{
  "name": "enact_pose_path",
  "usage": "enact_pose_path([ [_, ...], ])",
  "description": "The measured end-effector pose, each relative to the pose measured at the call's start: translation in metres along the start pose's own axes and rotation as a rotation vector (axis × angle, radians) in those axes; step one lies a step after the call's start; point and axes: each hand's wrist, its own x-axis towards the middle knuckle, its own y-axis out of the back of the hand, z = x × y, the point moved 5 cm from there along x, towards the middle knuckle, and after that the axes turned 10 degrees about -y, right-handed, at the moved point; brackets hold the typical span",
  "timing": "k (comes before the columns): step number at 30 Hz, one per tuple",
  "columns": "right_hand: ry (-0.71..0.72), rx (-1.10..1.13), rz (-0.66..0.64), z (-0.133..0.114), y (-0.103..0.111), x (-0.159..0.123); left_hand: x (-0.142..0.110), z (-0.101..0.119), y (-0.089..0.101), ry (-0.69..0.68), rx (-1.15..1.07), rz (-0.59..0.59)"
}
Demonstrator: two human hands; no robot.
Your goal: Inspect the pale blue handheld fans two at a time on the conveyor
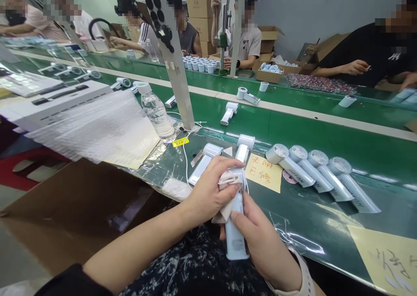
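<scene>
At the edge of the green conveyor belt [293, 220], my left hand [208, 187] pinches a beige cloth [227, 187] against the top of a pale blue handheld fan [235, 237]. My right hand [260, 239] wraps its handle, held above my lap, near a yellow paper note [263, 172].

Lots of open green belt [309, 228] just right of the right hand [260, 239]; a row of fans [322, 176] blocks the way further out; two fans [205, 165] sit close ahead; water bottle [157, 112] and metal post [177, 70] crowd up beyond those.
</scene>
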Motion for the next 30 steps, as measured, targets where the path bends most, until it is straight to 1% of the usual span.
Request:
enact_pose_path([
  [2,0.024,-0.022,0.045,0.001,0.001,0.001,0.001,-0.003,-0.001,0.003,-0.007,0.070],
  [4,0.041,-0.034,0.076,0.000,0.003,0.000,0.003,-0.005,0.002,-0.006,-0.029,0.101],
  [5,0.040,-0.025,0.072,0.000,0.004,0.000,0.005,-0.006,0.002,-0.003,-0.058,0.076],
  [6,0.033,-0.003,0.053,0.000,0.004,-0.001,0.006,-0.007,0.002,0.010,-0.094,0.020],
  [9,0.025,0.090,-0.015,0.000,0.003,-0.002,0.005,-0.009,0.000,0.049,-0.163,-0.196],
  [10,0.035,0.108,-0.022,-0.001,0.003,-0.002,0.005,-0.009,0.000,0.053,-0.151,-0.229],
  [11,0.045,0.112,-0.020,-0.001,0.003,-0.002,0.004,-0.008,0.000,0.048,-0.122,-0.228],
  [13,0.047,0.080,0.001,0.002,0.002,0.000,0.004,-0.007,-0.001,0.030,-0.054,-0.166],
  [15,0.038,0.010,0.038,0.005,0.002,0.002,0.004,-0.008,-0.002,0.028,-0.021,-0.063],
  [17,0.044,-0.066,0.075,0.008,0.003,0.003,0.003,-0.012,-0.004,0.049,-0.067,0.038],
  [19,0.063,-0.087,0.071,0.008,0.004,0.003,0.003,-0.017,-0.004,0.087,-0.159,0.110],
  [21,0.055,-0.037,0.014,0.008,0.004,0.002,0.004,-0.023,-0.003,0.139,-0.243,0.133],
  [24,0.013,0.120,-0.076,0.004,0.003,-0.002,0.007,-0.030,0.003,0.211,-0.361,0.155],
  [27,0.006,0.260,-0.203,-0.003,-0.001,-0.008,0.010,-0.030,0.011,0.225,-0.474,0.177],
  [29,0.018,0.303,-0.266,-0.009,-0.004,-0.012,0.010,-0.029,0.016,0.223,-0.478,0.193],
  [30,0.023,0.313,-0.276,-0.011,-0.004,-0.013,0.010,-0.027,0.017,0.217,-0.464,0.198],
])
